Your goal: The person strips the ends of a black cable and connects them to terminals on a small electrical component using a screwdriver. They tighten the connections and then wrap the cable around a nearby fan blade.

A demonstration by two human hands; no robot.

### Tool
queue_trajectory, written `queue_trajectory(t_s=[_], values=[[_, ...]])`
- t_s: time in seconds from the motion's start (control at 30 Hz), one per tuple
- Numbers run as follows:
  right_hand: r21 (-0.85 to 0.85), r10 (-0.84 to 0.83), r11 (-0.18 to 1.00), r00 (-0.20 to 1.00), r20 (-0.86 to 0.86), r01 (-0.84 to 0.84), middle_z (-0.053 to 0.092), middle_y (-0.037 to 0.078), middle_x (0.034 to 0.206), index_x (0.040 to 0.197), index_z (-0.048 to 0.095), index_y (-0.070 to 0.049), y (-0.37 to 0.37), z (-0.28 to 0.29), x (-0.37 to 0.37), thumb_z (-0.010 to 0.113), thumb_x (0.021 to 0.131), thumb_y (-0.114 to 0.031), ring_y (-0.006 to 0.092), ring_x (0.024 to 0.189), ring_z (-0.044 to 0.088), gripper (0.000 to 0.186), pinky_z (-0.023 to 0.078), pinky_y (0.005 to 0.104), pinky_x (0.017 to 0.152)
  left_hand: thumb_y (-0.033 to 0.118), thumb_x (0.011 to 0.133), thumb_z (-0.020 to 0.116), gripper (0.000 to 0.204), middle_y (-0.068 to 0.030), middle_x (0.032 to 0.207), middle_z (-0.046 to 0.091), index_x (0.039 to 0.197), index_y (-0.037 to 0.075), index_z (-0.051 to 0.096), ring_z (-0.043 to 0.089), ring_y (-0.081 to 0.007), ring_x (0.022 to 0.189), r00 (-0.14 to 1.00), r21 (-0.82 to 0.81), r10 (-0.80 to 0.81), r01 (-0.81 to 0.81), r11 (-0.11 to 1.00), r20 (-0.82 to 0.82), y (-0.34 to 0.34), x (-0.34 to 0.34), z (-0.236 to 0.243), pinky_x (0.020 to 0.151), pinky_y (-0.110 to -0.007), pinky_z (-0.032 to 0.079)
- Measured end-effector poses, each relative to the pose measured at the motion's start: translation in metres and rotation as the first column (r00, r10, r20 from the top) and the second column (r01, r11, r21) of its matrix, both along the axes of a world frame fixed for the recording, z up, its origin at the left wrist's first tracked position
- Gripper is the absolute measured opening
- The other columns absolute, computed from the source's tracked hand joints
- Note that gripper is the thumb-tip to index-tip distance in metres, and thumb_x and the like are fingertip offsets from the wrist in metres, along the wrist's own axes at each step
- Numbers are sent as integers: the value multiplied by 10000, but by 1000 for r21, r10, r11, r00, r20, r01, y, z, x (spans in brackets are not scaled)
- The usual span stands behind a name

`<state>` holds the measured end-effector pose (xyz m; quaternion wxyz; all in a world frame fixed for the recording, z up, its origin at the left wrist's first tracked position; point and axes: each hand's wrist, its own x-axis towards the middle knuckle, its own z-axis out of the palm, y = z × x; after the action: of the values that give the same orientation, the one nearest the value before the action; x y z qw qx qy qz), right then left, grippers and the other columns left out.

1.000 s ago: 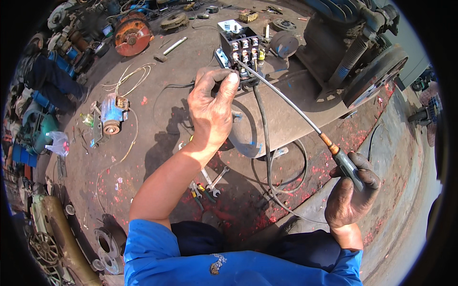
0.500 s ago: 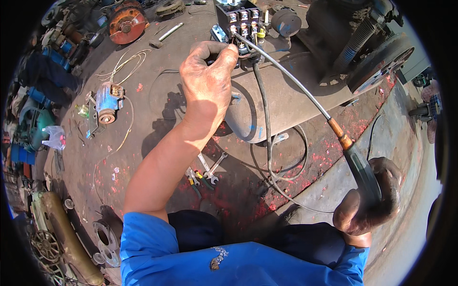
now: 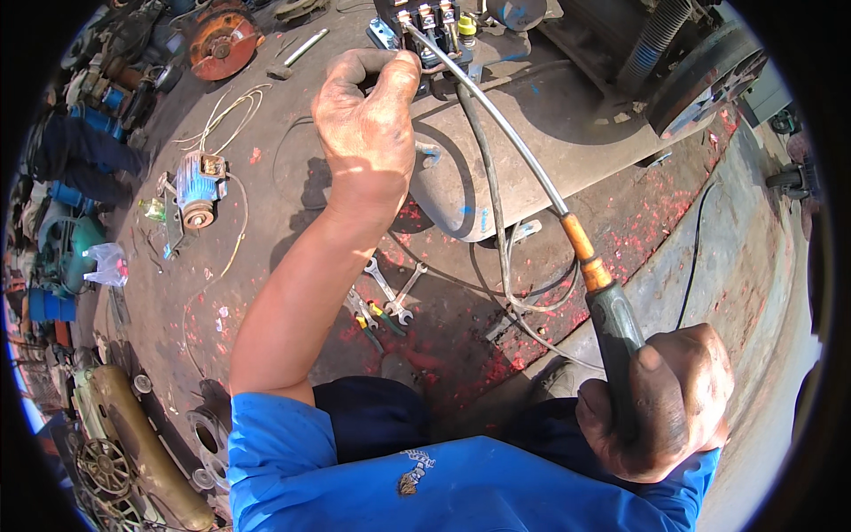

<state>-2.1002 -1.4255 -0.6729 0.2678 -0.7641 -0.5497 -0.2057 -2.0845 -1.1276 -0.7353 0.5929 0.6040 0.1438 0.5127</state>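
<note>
My right hand (image 3: pixel 678 403) is wrapped round the dark green handle of a long screwdriver (image 3: pixel 576 239) with an orange collar. Its steel shaft slants up and left, and the tip meets the left terminal of a black electrical switch block (image 3: pixel 450 37) with several metal screw terminals. My left hand (image 3: pixel 368 120) pinches with thumb and forefinger just below that tip, at the block's lower left; whatever lies between the fingertips is too small to make out. A thick grey cable (image 3: pixel 483 155) hangs from the block. Beneath it lies a dusty, rounded metal tank (image 3: pixel 461 199).
Open-end wrenches (image 3: pixel 386 284) and pliers (image 3: pixel 368 324) lie on the floor before my knees. A small blue motor (image 3: pixel 197 188) and an orange-red wheel (image 3: pixel 222 49) sit to the left. A large pulley wheel (image 3: pixel 709 84) stands at right. Machine parts crowd the left edge.
The view has tilted, so the block sits higher in the picture. My right hand has turned and moved left with the screwdriver handle, fingers closer round it. The tip stays at the left terminal.
</note>
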Motion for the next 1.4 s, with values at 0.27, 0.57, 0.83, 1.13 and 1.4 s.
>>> queue_trajectory(t_s=[0.27,0.57,0.83,1.13,1.4], values=[[-91,34,996,959,281,-9,519,86,763,1223,599,-102,8,11,-5,746,792,-158,232,591,502,458,397,353,484,88,882,702,137,-50,895,674,951,-30,687,570,-110,840,1000,-10,-17,16,1000,-27,0,-4,-4,808,-255,436],[-97,-69,993,997,25,71,616,141,868,1196,615,-63,1,25,-5,797,760,-180,276,720,600,487,499,402,623,186,872,720,219,-79,925,613,866,-32,694,602,-156,815,997,44,51,-49,998,-63,4,-6,-2,759,-312,480],[207,-87,976,995,55,74,611,131,974,1157,628,-42,7,19,-12,714,853,-309,285,847,571,413,461,404,725,123,841,764,173,-60,887,639,868,-37,704,590,-130,775,1000,57,-14,15,998,-18,12,-3,-7,740,-290,478],[227,-130,964,990,-45,137,634,190,1122,1263,592,25,-8,3,-4,642,918,-261,309,1025,615,451,505,410,886,48,843,769,106,-29,795,676,886,-33,716,589,-87,732,990,-6,-140,140,990,-7,16,-11,3,684,-238,470],[353,-160,912,974,-163,209,628,213,1188,1314,552,52,-16,-5,0,586,961,-235,300,1089,620,455,510,403,941,18,834,767,89,-37,827,689,911,-10,730,595,-104,760,965,-51,-255,252,966,-55,21,-11,12,708,-244,452]])
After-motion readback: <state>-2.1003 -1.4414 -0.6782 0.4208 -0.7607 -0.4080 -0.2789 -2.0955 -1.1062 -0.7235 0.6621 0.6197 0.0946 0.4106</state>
